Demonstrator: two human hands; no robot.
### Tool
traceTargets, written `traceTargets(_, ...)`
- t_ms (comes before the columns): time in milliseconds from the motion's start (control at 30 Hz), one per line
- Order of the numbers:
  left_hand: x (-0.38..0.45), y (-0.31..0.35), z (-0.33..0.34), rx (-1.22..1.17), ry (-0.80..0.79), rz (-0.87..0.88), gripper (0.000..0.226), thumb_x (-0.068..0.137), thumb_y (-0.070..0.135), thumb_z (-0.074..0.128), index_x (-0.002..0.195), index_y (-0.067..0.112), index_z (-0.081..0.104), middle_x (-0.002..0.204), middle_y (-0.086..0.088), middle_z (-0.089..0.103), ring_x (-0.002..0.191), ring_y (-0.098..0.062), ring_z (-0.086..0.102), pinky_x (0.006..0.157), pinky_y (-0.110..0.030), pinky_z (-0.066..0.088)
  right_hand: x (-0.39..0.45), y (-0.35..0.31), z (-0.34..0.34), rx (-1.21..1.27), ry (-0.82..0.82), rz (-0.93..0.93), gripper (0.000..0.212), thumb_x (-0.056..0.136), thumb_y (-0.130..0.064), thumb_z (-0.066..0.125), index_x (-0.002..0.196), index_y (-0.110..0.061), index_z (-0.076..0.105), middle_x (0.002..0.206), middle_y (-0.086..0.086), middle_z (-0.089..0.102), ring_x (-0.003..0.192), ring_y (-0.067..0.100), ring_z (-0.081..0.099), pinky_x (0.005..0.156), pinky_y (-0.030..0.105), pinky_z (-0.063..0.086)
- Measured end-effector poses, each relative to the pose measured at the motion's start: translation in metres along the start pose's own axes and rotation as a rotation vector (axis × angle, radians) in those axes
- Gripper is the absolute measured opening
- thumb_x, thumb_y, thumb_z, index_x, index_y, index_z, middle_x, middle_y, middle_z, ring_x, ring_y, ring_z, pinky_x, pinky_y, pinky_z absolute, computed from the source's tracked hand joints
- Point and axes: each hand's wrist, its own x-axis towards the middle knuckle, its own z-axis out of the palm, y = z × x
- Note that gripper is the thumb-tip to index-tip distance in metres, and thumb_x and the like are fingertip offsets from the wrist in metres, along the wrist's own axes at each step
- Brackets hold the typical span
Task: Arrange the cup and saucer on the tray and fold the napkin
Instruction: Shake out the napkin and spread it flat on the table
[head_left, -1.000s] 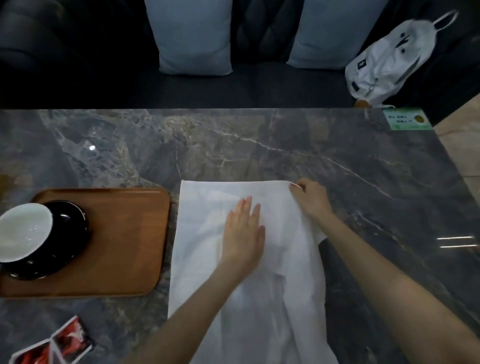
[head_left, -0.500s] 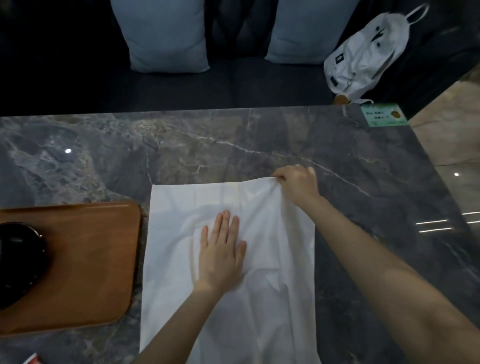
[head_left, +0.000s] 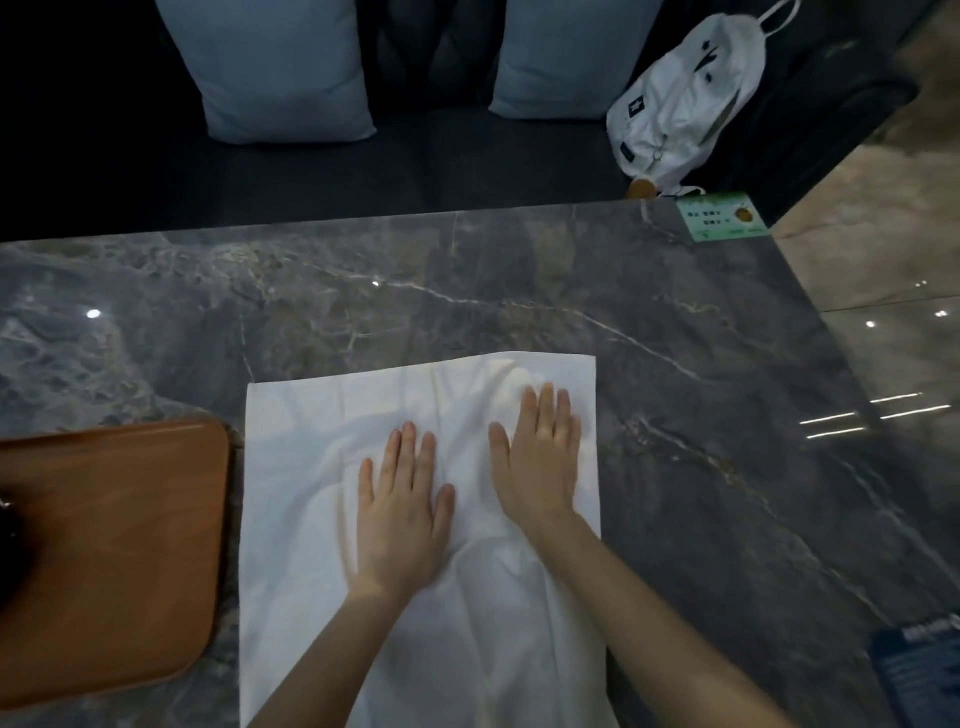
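A white napkin lies spread on the grey marble table, wrinkled in the middle and running off the bottom of the view. My left hand lies flat on its centre with straight fingers. My right hand presses flat beside it, near the napkin's far right corner. The wooden tray sits just left of the napkin. Only a dark sliver of the black saucer shows at the tray's left edge; the cup is out of view.
A green card lies at the table's far right corner and a dark blue card at the near right edge. Behind the table stands a dark sofa with two pale cushions and a white bag.
My right hand let go of the napkin's far right corner and now lies flat on the cloth. The view shifted right, so the cup and most of the saucer left the frame.
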Motion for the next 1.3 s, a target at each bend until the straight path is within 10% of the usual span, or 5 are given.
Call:
traceTargets(200, 0.0, 0.0, -0.001, -0.03, -0.005, -0.001, 0.06, 0.091, 0.044, 0.021, 0.144, 0.017, 0.024, 0.153, -0.005, 0.023, 0.142, -0.017, 0.011, 0.112, -0.041, 0.005, 0.0, 0.028, 0.009, 0.106, -0.1, 0.013, 0.086, 0.077, -0.061, -0.004, 0.148, -0.014, 0.001, 0.159, 0.004, 0.0, 0.146, 0.017, -0.006, 0.117, 0.033, -0.009)
traceTargets(733, -0.005, 0.002, -0.007, -0.013, -0.05, 0.004, 0.061, 0.088, 0.039, 0.021, 0.141, 0.01, 0.031, 0.15, -0.012, 0.031, 0.14, -0.025, 0.024, 0.112, -0.051, 0.018, -0.046, 0.038, -0.004, -0.046, 0.043, -0.221, 0.058, 0.097, -0.042, 0.012, 0.143, -0.012, 0.028, 0.151, 0.009, 0.033, 0.141, 0.017, 0.016, 0.114, 0.036, -0.002)
traceTargets(933, -0.086, 0.013, -0.002, -0.044, -0.013, 0.092, 0.055, 0.094, 0.037, 0.022, 0.141, 0.009, 0.028, 0.149, -0.005, 0.025, 0.142, -0.008, -0.012, 0.112, -0.035, -0.005, -0.124, 0.026, 0.02, -0.06, -0.066, -0.251, 0.056, 0.091, -0.039, 0.031, 0.141, -0.014, 0.03, 0.147, 0.006, 0.04, 0.138, 0.015, 0.022, 0.113, 0.036, 0.004)
traceTargets(1300, -0.133, -0.034, -0.013, 0.0, -0.051, -0.078, 0.056, 0.093, 0.041, 0.02, 0.144, 0.019, 0.024, 0.153, -0.005, 0.023, 0.141, -0.023, 0.019, 0.113, -0.047, 0.014, -0.132, 0.035, 0.024, -0.122, -0.091, -0.269, 0.061, 0.092, -0.043, 0.023, 0.147, -0.016, 0.019, 0.155, 0.005, 0.023, 0.143, 0.019, 0.02, 0.114, 0.038, 0.003)
